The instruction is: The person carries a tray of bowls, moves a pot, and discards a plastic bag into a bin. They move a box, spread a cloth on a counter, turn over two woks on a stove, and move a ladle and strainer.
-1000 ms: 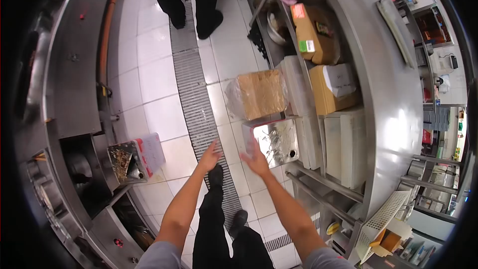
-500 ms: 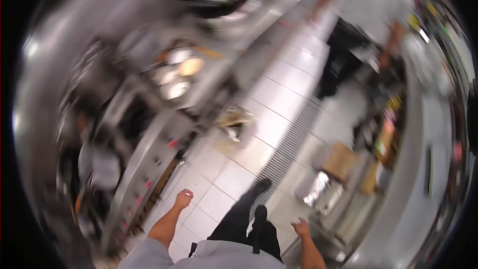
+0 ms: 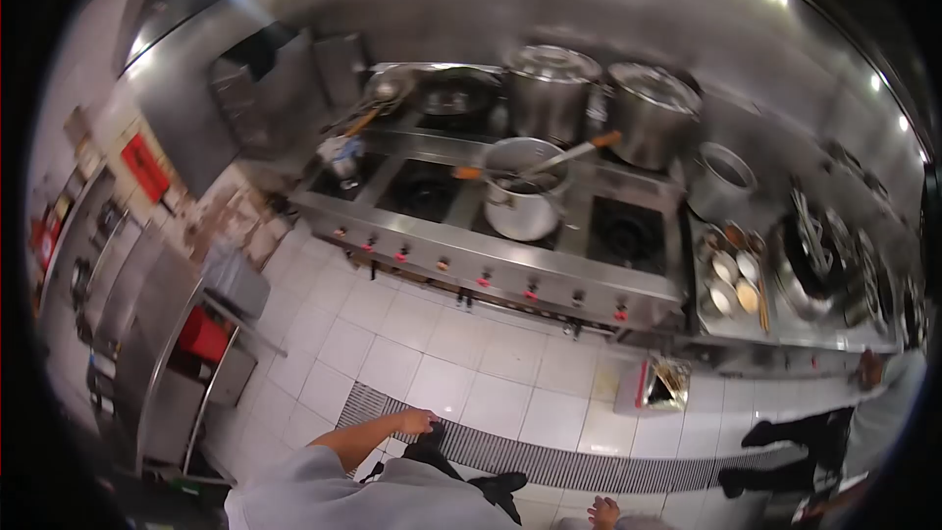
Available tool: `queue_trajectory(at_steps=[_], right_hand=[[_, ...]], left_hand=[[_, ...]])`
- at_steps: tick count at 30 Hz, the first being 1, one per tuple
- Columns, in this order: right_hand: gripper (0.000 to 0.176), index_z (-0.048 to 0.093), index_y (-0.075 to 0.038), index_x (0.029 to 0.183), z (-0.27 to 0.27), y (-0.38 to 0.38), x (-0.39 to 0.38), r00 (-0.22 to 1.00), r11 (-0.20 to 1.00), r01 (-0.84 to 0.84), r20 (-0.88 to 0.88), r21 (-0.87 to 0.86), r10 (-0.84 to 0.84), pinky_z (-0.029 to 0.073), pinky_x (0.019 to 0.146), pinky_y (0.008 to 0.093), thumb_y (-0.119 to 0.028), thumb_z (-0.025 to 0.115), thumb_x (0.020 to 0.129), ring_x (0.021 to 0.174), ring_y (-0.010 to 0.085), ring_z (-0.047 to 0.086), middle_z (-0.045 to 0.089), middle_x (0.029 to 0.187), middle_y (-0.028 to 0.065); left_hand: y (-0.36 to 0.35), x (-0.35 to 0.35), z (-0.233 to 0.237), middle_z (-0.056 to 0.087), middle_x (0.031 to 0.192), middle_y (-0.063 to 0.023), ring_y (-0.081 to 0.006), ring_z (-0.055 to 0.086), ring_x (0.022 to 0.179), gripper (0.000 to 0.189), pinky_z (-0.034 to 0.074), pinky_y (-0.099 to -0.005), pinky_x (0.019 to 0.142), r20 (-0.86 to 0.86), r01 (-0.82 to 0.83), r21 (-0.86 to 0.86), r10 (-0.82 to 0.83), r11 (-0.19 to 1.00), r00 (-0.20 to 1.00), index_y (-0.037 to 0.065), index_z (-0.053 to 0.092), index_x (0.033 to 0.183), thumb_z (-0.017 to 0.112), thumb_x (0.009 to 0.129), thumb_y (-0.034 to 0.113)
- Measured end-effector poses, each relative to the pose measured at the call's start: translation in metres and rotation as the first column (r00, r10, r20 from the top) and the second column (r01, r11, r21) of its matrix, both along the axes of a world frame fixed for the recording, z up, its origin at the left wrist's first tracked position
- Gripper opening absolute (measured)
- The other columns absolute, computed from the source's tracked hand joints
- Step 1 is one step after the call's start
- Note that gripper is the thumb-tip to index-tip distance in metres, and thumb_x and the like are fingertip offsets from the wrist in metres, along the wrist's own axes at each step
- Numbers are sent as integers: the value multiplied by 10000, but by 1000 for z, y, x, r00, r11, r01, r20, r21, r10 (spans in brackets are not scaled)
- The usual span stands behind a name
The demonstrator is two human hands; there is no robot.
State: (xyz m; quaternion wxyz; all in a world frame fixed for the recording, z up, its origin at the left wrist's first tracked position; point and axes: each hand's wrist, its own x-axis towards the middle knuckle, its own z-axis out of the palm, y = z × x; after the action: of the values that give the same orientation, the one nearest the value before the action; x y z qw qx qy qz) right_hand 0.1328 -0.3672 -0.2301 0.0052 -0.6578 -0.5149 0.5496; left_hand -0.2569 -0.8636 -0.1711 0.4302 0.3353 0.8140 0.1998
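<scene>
My left hand (image 3: pixel 417 421) hangs over the floor in front of my body, fingers loosely curled with nothing seen in them. Low at the bottom edge is my right hand (image 3: pixel 604 512), partly cut off, its fingers a little apart and holding nothing visible. Neither hand touches any object. Across the floor from them stands a steel stove (image 3: pixel 461 260). On it sits a large cooking pot (image 3: pixel 523 211) with wooden-handled utensils across its top. Two lidded stockpots (image 3: pixel 551 103) are behind it, and a wok (image 3: pixel 456 98) is at the back left.
A floor drain grate (image 3: pixel 589 471) runs past my feet. An open foil-lined tin (image 3: pixel 664 385) stands on the floor by the stove. Condiment bowls (image 3: pixel 726 268) lie at the right. A steel shelf unit (image 3: pixel 162 334) is on the left. Another person (image 3: pixel 878 422) stands at the right.
My view has swung left from the aisle to face the stove, which is now sharper. The other person and the foil-lined tin appear farther right and lower. Both hands remain without anything visible in them.
</scene>
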Motion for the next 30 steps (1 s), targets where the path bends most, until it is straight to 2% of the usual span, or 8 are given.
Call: queue_trajectory(at_steps=[5, 7, 10, 12, 13, 15, 22, 30], right_hand=[[541, 517, 68, 1185, 13, -70, -163, 932, 931, -358, -42, 66, 361, 432, 388, 311, -164, 716, 738, 519, 201, 607, 628, 697, 139], [522, 544, 51, 1163, 15, -119, -235, 786, 777, -618, 75, 118, 613, 464, 411, 287, -181, 731, 734, 525, 220, 617, 652, 748, 158], [517, 530, -25, 1199, 18, -206, -346, 667, 664, -745, 53, 70, 743, 470, 446, 286, -221, 729, 764, 612, 193, 651, 661, 801, 105], [518, 537, -27, 1197, 20, -268, -414, 576, 571, -814, 13, 110, 818, 484, 474, 284, -244, 729, 768, 631, 190, 657, 669, 823, 109], [516, 540, -24, 1195, 28, -298, -450, 520, 516, -847, -1, 127, 854, 496, 500, 283, -252, 726, 771, 641, 188, 659, 673, 837, 114], [532, 539, -17, 1203, 40, -356, -499, 400, 407, -889, -75, 208, 913, 518, 610, 293, -281, 723, 779, 699, 188, 664, 680, 873, 126], [519, 528, -29, 1241, 105, -488, -665, 90, 107, -988, -148, 107, 985, 490, 749, 291, -290, 686, 821, 832, 162, 643, 674, 946, 115], [448, 512, -81, 1264, 158, -546, -900, 398, 453, -891, -467, 6, 789, 468, 750, 307, -219, 632, 855, 876, 165, 638, 659, 1011, 56]], left_hand=[[-128, -13, 42, 604, 1128, -164, -300, 590, 1035, 473, 475, -370, 880, -13, -398, 34, 398, 917, 917, 77, 537, 1224, 585, 816, 312], [-205, -24, 40, 650, 1017, -130, -238, 637, 906, 422, 503, -339, 797, 53, -611, 107, 609, 784, 791, 61, 547, 1215, 588, 844, 257], [-311, -21, 43, 662, 918, -109, -191, 644, 800, 392, 521, -324, 704, -55, -682, 155, 696, 715, 716, 42, 565, 1185, 604, 840, 225], [-369, -18, 24, 668, 883, -121, -215, 652, 768, 359, 519, -331, 723, 121, -951, 38, 943, 308, 310, 56, 596, 1110, 652, 794, 218], [-382, -21, 24, 668, 883, -121, -215, 652, 768, 359, 519, -331, 723, 131, -954, 31, 945, 298, 299, 56, 596, 1110, 652, 794, 218], [-414, -37, 32, 669, 852, -112, -187, 650, 728, 339, 524, -307, 664, 193, -996, -87, 981, 38, 21, 26, 608, 1082, 668, 791, 191], [-451, -186, 59, 646, 902, -98, -160, 636, 739, 351, 486, -280, 631, 267, -993, 114, 962, 36, 66, 19, 562, 1153, 603, 822, 127], [-480, -462, 115, 642, 901, -45, -134, 633, 765, 321, 438, -241, 621, 322, -949, 315, 942, -19, 88, 37, 562, 1151, 547, 831, 57]])
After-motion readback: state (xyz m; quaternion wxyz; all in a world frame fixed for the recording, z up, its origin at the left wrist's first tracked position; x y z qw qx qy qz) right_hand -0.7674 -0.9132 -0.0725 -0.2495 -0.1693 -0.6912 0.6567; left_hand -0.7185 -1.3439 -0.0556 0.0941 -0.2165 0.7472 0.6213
